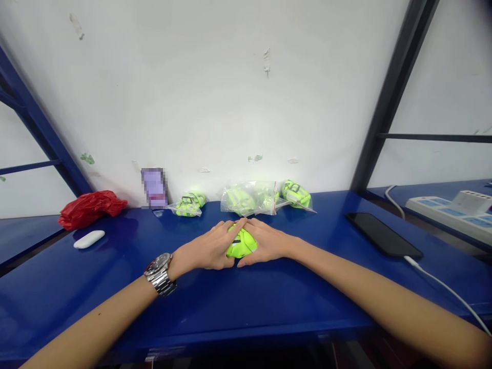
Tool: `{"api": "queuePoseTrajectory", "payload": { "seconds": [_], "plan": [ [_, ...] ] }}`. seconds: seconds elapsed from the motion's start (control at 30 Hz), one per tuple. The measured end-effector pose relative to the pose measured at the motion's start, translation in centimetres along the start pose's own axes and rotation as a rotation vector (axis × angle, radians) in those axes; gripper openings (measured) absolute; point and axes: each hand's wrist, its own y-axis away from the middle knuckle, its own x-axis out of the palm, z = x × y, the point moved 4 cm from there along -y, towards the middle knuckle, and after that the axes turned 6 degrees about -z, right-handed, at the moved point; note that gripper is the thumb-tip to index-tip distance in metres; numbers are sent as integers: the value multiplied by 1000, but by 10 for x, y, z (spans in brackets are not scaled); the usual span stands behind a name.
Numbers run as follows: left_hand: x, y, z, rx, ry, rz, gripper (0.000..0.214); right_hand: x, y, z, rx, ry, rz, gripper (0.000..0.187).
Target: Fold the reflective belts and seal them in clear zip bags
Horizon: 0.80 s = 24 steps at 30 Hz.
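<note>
A small folded neon-yellow fabric piece (241, 244) with black trim lies on the blue table (269, 297). My left hand (209, 249), with a metal watch on its wrist, and my right hand (267, 243) cup it from both sides, fingertips meeting over its top. Both hands press around it. Behind them, by the wall, lie three clear plastic bags with the same neon-yellow fabric inside: one left (188, 204), a larger one in the middle (249, 198), one right (296, 194).
A red plastic bag (90, 207) and a white oval case (88, 239) lie at the left. A black phone (382, 234) on a white cable lies at the right, with a white power strip (453, 209) beyond. A small purple object (153, 187) leans on the wall.
</note>
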Motion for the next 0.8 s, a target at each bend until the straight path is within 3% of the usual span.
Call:
{"api": "queuePoseTrajectory", "payload": {
  "seconds": [0.2, 0.43, 0.6, 0.7, 0.8],
  "plan": [
    [-4, 4, 4, -100, 93, -94, 97, 0, 0, -3, 49, -211, -177, 94],
    [-22, 1, -6, 38, -24, -291, 81, -11, 2, -1, 105, -450, -380, 62],
    [-34, 4, -8, 115, -115, -418, 78, -14, 1, 1, 319, -804, -510, 78],
    [-39, 6, -10, 170, -153, -493, 77, -6, 0, 9, 412, -1231, -445, 75],
    [-41, 8, -19, 246, -142, -565, 75, 1, 2, 17, 403, -1530, -322, 70]
  ]
}}
